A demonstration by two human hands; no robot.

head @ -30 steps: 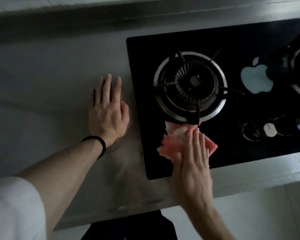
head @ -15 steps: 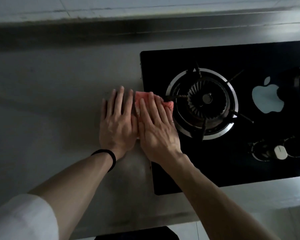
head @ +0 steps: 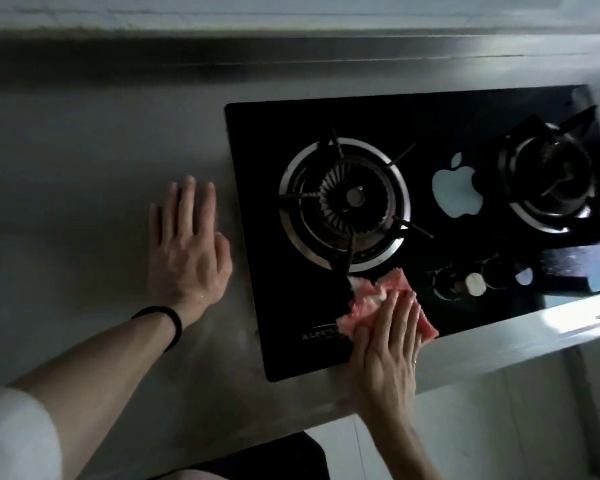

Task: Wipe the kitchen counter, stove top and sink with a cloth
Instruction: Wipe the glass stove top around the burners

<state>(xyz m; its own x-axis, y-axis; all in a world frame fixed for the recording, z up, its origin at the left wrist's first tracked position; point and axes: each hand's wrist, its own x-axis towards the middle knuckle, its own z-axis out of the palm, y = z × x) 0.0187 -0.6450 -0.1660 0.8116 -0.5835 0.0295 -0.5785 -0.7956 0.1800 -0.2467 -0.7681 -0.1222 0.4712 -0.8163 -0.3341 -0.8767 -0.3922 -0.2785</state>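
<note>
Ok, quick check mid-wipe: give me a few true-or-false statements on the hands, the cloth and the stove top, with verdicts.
1. The right hand presses the pink cloth flat on the stove top. True.
2. The left hand rests on the stove top's black glass. False: it lies flat on the counter, left of the stove top.
3. The cloth lies on the front strip, just in front of the left burner. True.
4. A pot stands on the left burner. False: its grate is bare.
5. The cloth covers the knobs. False: they show uncovered, to the right of the cloth.
</note>
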